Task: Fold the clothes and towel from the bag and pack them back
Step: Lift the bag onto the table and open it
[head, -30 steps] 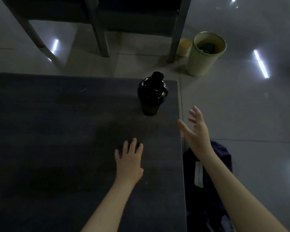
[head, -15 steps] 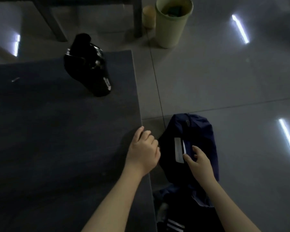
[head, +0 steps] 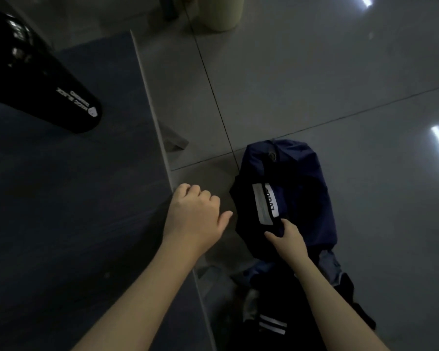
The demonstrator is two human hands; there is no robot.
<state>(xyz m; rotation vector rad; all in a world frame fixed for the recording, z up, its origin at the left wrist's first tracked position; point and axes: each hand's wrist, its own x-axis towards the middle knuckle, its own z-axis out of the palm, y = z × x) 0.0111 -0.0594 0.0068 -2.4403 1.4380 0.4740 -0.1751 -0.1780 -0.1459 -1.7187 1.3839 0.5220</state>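
Note:
A dark blue bag point(head: 302, 188) with a white label lies on the grey floor to the right of the table. My right hand point(head: 288, 235) grips the bag's fabric just below the label, thumb and fingers pinched round a fold. Dark clothes with white stripes point(head: 273, 325) lie bunched on the floor below the bag, partly behind my right forearm. My left hand point(head: 195, 215) hovers at the table's right edge with fingers loosely curled, holding nothing.
The dark grey table point(head: 69, 198) fills the left side, its pale edge running down the middle. A black glossy bottle point(head: 43, 82) stands on it at the upper left. A pale green bin point(head: 222, 13) stands on the floor at the top.
The view has swung down and right toward the floor. My right hand dropped from the air onto the bag and took hold of its fabric. My left hand slid to the table's right edge.

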